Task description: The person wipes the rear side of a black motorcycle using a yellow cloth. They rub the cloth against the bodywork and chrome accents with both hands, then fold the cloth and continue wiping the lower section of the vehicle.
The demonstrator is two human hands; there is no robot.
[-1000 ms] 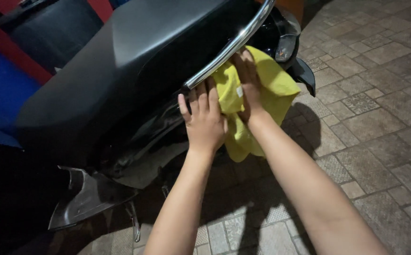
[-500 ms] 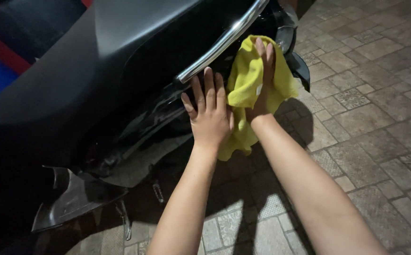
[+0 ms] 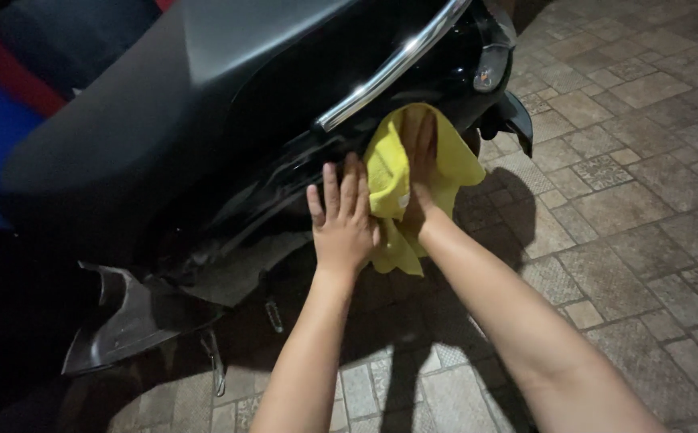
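Observation:
A black scooter [image 3: 229, 136] stands in front of me, its seat up left and a chrome grab rail [image 3: 389, 68] running along the tail. My left hand [image 3: 341, 220] lies flat, fingers together, against the black side panel below the rail. Just to its right, my right hand [image 3: 421, 160] presses a yellow cloth [image 3: 393, 172] against the same panel under the rail's lower end. The cloth hangs down in folds past my wrist.
A tail lamp [image 3: 489, 72] and a rear fender [image 3: 517, 120] sit at the scooter's back end. A grey plastic footrest part [image 3: 124, 321] juts out low on the left. Patterned paving stones [image 3: 630, 184] cover the ground to the right.
My right hand with the cloth has slid up and along the panel, then back a little lower under the rail. The left hand stays flat on the panel.

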